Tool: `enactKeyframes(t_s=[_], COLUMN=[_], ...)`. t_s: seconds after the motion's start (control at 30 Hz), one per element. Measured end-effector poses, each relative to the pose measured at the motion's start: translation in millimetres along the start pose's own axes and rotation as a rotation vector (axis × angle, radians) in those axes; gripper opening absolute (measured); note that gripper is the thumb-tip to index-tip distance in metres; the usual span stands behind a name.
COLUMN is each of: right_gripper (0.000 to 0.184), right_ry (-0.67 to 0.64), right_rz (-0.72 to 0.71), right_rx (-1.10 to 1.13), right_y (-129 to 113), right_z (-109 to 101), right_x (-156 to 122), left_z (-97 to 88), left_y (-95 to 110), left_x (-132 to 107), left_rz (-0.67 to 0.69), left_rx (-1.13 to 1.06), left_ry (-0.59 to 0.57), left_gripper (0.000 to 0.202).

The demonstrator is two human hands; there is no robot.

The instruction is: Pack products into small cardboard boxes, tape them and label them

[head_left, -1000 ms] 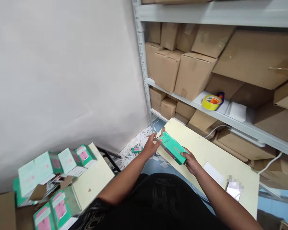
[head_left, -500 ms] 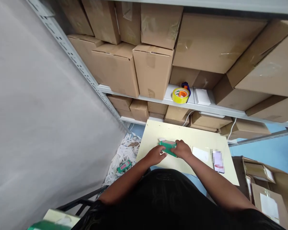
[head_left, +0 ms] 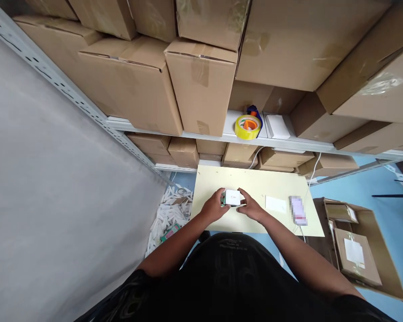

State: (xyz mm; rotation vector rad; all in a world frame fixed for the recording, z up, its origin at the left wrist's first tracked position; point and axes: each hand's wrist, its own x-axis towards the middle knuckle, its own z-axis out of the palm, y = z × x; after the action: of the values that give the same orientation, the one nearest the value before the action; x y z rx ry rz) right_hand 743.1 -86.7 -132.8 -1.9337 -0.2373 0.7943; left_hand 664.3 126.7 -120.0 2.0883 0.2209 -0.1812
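A small white square box (head_left: pixel 233 197) with a dark mark on top sits between my hands over the pale table. A strip of a green box (head_left: pixel 223 200) shows at its left side; most of the green is hidden, so I cannot tell how the two fit together. My left hand (head_left: pixel 215 207) curls its thumb and fingers around the green part. From the other side, my right hand (head_left: pixel 252 207) has its thumb and forefinger curved about the white box's right edge.
The pale table (head_left: pixel 248 179) also bears a white sheet (head_left: pixel 276 204) and a phone (head_left: pixel 298 210). Yellow tape (head_left: pixel 247 127) lies on the shelf, among cardboard boxes (head_left: pixel 201 89). White scraps (head_left: pixel 164 214) cover the floor at left; an open carton (head_left: pixel 389 250) stands at right.
The long green box between my hands is now mostly out of sight, and a white square face shows there. My view has moved closer to the shelves.
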Motion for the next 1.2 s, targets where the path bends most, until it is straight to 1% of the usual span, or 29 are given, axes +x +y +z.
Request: enactKeyframes(t_s=[0.03,0.1,0.17,0.2,0.27,0.33,0.4,0.47,0.53,0.63,0.7,0.77,0.83,0.93,1.03,1.1,1.17,1.2], right_gripper=[0.102,0.103,0.103,0.103,0.102,0.098,0.092,0.089,0.089,0.09,0.09,0.089,0.084,0.077,0.076,0.076,0.075,0.074], right_ry=[0.008,0.026,0.025,0.018,0.001,0.007,0.047,0.08,0.066,0.017,0.009,0.007,-0.008,-0.011,0.028,0.028,0.014,0.012], right_rz=[-0.031,-0.069,-0.095,-0.112,-0.151,-0.167,-0.142,-0.116,-0.144,-0.238,-0.246,-0.217,-0.208,-0.271,-0.293,-0.254,-0.215,-0.207], right_rx=[-0.028,-0.073,-0.114,-0.131,-0.146,-0.151,-0.171,-0.201,-0.21,-0.206,-0.23,-0.26,-0.261,-0.239,-0.226,-0.202,-0.165,-0.147], right_y=[7,14,15,14,11,9,6,5,4,4,5,8,13,19,21,20,19,19], right_z=[1,5,9,10,11,11,10,10,10,10,10,9,7,2,-2,-3,-3,-2], right_x=[-2,-3,-1,0,1,2,3,5,8,14,17,18,18,18,20,21,21,21], left_z=[-2.7,-6.2,-7.0,-6.6,-4.4,-1.0,3.4,8.4,13.9,21.1,23.3,22.5,18.6,9.6,1.9,-0.5,-0.8,-0.4], left_y=[1,5,11,15,21,27,31,31,30,25,23,21,19,15,9,7,9,11], left_x=[1,4,8,11,19,26,30,28,22,13,13,16,21,24,19,15,12,12], left_rz=[-0.002,-0.005,-0.016,-0.026,-0.058,-0.113,-0.178,-0.21,-0.164,-0.058,-0.072,-0.112,-0.092,-0.032,-0.053,0.011,0.132,0.188], left_rx=[0.019,0.099,0.215,0.267,0.329,0.322,0.274,0.232,0.21,0.184,0.159,0.134,0.111,0.084,0.064,0.135,0.298,0.396], left_ry=[-0.022,-0.049,-0.028,0.0,0.077,0.155,0.219,0.254,0.24,0.151,0.112,0.099,0.094,0.107,0.106,0.145,0.212,0.228], left_gripper=[0.071,0.053,0.032,0.025,0.025,0.027,0.022,0.019,0.024,0.047,0.061,0.067,0.065,0.054,0.049,0.044,0.036,0.032])
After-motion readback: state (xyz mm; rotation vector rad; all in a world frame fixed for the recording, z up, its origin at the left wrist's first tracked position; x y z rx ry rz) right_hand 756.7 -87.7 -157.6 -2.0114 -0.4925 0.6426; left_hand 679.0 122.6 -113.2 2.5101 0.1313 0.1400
